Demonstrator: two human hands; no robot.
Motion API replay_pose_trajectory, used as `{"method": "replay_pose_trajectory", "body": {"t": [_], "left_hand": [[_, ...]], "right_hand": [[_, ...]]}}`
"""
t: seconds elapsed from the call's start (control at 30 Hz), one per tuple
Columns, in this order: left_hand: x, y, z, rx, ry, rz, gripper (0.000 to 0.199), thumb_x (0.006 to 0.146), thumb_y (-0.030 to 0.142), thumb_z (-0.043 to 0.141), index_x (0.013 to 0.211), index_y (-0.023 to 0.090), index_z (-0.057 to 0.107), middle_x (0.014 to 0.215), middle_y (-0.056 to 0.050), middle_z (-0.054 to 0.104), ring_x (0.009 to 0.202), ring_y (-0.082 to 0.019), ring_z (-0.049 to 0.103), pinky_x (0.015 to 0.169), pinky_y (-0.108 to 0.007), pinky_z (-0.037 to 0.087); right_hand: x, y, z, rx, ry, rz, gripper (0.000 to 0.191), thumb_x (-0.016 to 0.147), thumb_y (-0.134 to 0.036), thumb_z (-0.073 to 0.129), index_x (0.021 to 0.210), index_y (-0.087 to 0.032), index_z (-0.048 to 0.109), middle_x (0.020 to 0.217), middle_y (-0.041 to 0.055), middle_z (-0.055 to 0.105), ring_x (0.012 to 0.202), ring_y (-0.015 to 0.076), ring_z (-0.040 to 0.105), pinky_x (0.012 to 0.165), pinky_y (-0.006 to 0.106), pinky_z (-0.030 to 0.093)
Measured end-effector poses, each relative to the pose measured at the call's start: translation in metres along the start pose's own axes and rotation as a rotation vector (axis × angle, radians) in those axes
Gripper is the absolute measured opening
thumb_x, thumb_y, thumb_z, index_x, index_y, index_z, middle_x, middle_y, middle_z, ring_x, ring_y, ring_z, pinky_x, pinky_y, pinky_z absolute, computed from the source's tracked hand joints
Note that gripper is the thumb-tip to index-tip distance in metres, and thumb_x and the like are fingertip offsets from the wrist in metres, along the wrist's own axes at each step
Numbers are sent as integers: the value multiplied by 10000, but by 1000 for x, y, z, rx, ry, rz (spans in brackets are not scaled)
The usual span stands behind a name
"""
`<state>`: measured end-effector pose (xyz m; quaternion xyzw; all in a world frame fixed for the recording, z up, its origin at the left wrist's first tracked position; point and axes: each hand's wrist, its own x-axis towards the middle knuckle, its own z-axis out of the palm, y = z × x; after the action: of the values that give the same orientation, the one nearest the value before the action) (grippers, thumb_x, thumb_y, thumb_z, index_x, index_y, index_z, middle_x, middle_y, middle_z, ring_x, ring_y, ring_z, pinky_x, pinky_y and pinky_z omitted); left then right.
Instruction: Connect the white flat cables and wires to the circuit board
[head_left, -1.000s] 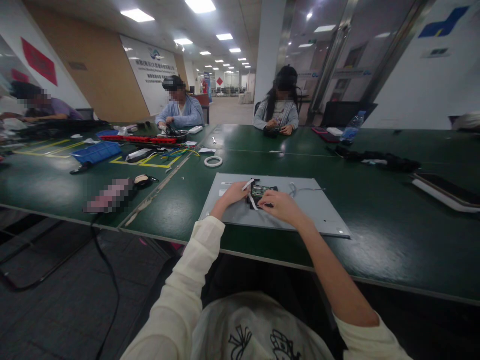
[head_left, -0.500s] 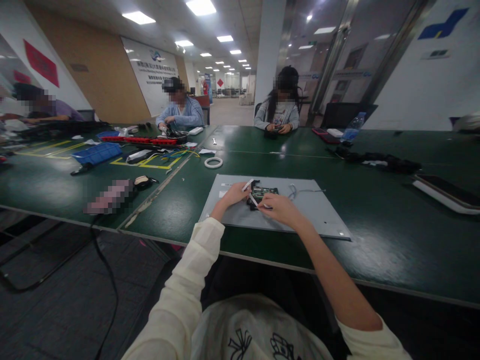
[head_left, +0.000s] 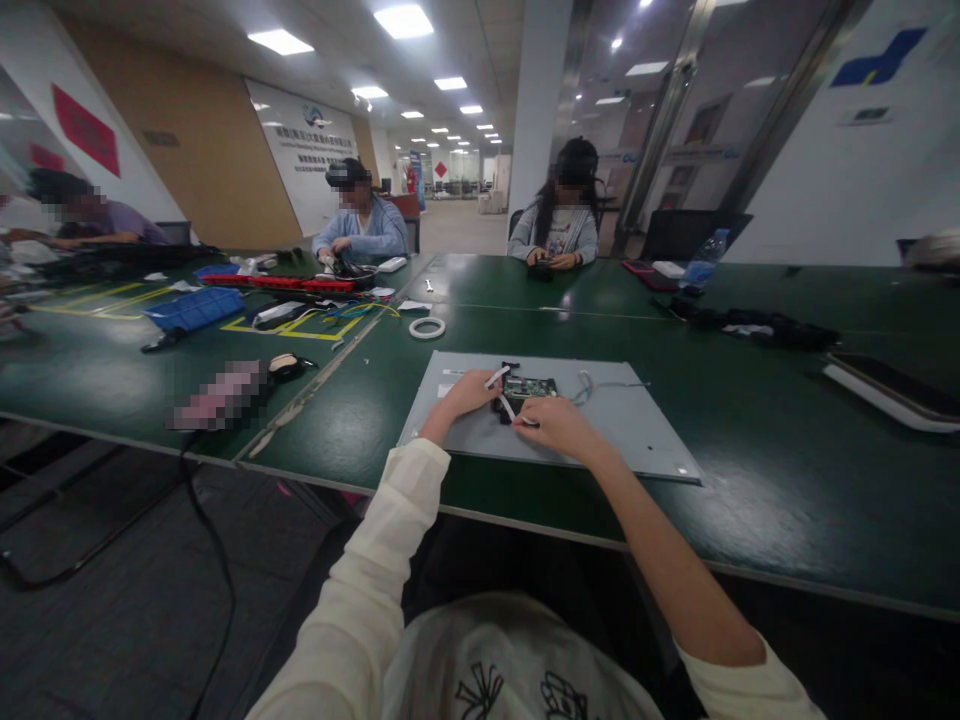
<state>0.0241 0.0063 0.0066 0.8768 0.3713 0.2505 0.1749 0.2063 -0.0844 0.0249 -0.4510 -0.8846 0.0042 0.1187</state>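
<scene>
A flat grey panel [head_left: 630,430] lies before me on the green table, with a green circuit board [head_left: 531,387] in a black holder near its middle. From the left, my left hand [head_left: 466,396] reaches to the board's left edge, fingers closed on a narrow white strip [head_left: 507,408]. My right hand [head_left: 559,426] pinches the strip's lower end just in front of the board. Part of the strip is hidden by my left fingers; tape or flat cable, I cannot tell which. A thin grey cable [head_left: 589,386] runs right from the board.
Beyond the panel lies a white tape roll [head_left: 427,328]. To the left are a blue tray [head_left: 193,309], a red power strip [head_left: 300,284] and a blurred pink item [head_left: 219,397]. At right lie a dark flat device [head_left: 896,385] and a bottle [head_left: 705,262]. Several people sit across the table.
My right hand has shifted slightly, its fingers drawn in closer beside the board's lower edge. The strip between my hands hangs a little differently. My left hand has barely moved.
</scene>
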Motion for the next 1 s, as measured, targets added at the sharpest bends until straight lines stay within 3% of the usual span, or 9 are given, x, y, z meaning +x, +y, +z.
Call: {"method": "replay_pose_trajectory", "body": {"t": [0.47, 0.83, 1.0], "left_hand": [[1, 2, 0, 90, -40, -8, 190, 795, 213, 449, 814, 147, 627, 787, -51, 643, 725, -145, 558, 672, -203, 393], [3, -6, -1, 8, 67, 18, 220, 789, 235, 458, 811, 131, 651, 789, -41, 655, 746, -146, 568, 741, -227, 404], [2, -5, 1, 13, 44, -7, 226, 782, 225, 451, 791, 137, 659, 764, -37, 659, 723, -146, 571, 720, -220, 409]], "right_hand": [[2, -5, 4, -50, -28, -7, 239, 843, -298, 475, 798, -177, 676, 816, 49, 639, 738, 137, 562, 609, 230, 323], [0, -6, 1, -32, -46, -28, 247, 845, -288, 466, 814, -165, 679, 814, 56, 633, 745, 139, 562, 639, 227, 340], [0, -7, 0, 0, -54, -16, 232, 837, -286, 481, 825, -163, 677, 826, 61, 632, 756, 138, 564, 654, 228, 347]]}}
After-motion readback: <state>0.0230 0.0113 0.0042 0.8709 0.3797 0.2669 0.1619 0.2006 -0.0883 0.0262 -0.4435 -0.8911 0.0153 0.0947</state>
